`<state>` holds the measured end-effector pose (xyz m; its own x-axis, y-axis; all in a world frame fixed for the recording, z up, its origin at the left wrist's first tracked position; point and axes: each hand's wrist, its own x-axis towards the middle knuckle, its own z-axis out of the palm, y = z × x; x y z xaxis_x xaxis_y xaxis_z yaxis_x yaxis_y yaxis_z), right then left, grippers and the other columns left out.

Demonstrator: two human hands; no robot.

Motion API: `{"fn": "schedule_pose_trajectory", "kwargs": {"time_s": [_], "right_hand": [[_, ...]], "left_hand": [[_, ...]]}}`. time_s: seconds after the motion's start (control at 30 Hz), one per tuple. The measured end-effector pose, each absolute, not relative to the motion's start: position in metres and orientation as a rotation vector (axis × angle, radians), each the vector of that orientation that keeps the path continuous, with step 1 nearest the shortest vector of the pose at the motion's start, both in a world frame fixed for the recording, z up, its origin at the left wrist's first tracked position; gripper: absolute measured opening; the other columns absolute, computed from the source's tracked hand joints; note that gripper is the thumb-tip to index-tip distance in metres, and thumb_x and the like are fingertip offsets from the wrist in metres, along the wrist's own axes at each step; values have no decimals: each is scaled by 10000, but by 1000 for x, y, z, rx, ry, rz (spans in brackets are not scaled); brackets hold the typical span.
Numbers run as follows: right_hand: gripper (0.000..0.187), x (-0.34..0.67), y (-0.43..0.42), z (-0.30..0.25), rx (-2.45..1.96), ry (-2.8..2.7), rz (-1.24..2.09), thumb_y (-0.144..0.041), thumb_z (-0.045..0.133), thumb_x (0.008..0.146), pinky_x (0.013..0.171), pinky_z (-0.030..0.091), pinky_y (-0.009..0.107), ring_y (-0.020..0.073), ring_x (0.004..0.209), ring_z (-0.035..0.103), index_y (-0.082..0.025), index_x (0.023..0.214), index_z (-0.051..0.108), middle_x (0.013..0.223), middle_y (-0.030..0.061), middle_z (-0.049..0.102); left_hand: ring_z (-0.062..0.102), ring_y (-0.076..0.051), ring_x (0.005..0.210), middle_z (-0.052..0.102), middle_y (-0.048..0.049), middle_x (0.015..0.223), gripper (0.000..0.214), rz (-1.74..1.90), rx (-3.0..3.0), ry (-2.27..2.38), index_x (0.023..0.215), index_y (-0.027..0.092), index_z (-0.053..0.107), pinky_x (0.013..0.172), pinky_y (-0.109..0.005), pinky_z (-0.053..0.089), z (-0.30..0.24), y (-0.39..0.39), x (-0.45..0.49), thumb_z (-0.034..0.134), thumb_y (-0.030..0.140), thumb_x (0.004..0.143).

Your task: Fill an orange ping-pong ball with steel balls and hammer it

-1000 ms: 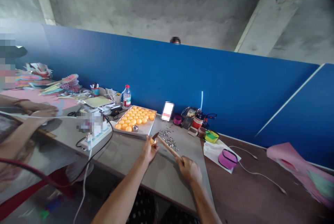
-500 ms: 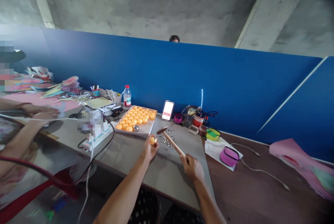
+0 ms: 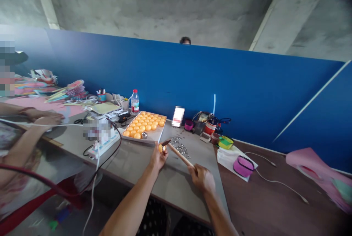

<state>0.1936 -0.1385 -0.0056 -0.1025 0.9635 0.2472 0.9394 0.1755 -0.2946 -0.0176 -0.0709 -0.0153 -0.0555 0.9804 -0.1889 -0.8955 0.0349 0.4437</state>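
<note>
My left hand (image 3: 158,158) pinches a small orange ball (image 3: 161,148) with a silver piece on it, held on the grey table (image 3: 137,162). My right hand (image 3: 202,179) grips the wooden handle of a small hammer (image 3: 178,153), whose head rests right at the ball. Just behind lies a heap of small silver metal pieces (image 3: 180,145). A white tray (image 3: 154,135) filled with several orange balls stands beyond my left hand, with one silver piece at its near edge.
A power strip (image 3: 103,146) with cables lies left of the tray, a water bottle (image 3: 134,102) behind it. Small pots, tape and a purple case (image 3: 243,165) on white paper sit at right. Another person's arms (image 3: 30,118) rest at far left. A blue partition (image 3: 220,85) backs the table.
The hammer head was raised above the ball half a second ago and has come down onto it again. My left hand has kept the ball in place.
</note>
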Motion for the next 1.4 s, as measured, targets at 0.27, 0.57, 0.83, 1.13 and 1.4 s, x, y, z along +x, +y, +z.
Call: {"fn": "schedule_pose_trajectory", "kwargs": {"time_s": [0.27,0.57,0.83,1.13,1.4], "right_hand": [[343,191,-139,-8,-1749,-2112,-7,-425,410,882,571,276,234,135,629,548,-208,669,567,667,22,628],[241,207,-125,-19,-1875,-1681,-360,-342,392,906,719,333,283,205,814,556,-162,890,551,832,85,609],[225,209,-122,-12,-2249,-1498,-345,-279,403,881,677,372,319,236,836,591,-155,979,564,898,119,617],[237,208,-100,-13,-2365,-1438,-320,-208,382,875,725,377,358,264,876,594,-112,957,583,914,163,618],[254,203,-83,-9,-2366,-1392,-306,-263,438,845,753,354,376,292,949,541,-131,969,615,1010,167,590]], "left_hand": [[461,-83,433,490,35,529,252,1544,200,531,738,179,517,429,-198,352,-17,-71,-17,637,399,752],[544,-94,511,595,-6,689,226,1471,281,596,947,173,583,447,-187,357,-9,-72,-14,616,229,730],[557,-89,563,615,-29,787,292,1423,378,607,1008,182,572,469,-182,360,-12,-72,-13,622,225,724],[552,-82,554,624,-13,757,336,1443,456,627,956,183,549,472,-173,357,-5,-76,-9,706,255,668],[538,-70,532,637,-16,768,347,1420,505,638,921,173,558,455,-170,363,-7,-74,-9,728,328,661]]}}
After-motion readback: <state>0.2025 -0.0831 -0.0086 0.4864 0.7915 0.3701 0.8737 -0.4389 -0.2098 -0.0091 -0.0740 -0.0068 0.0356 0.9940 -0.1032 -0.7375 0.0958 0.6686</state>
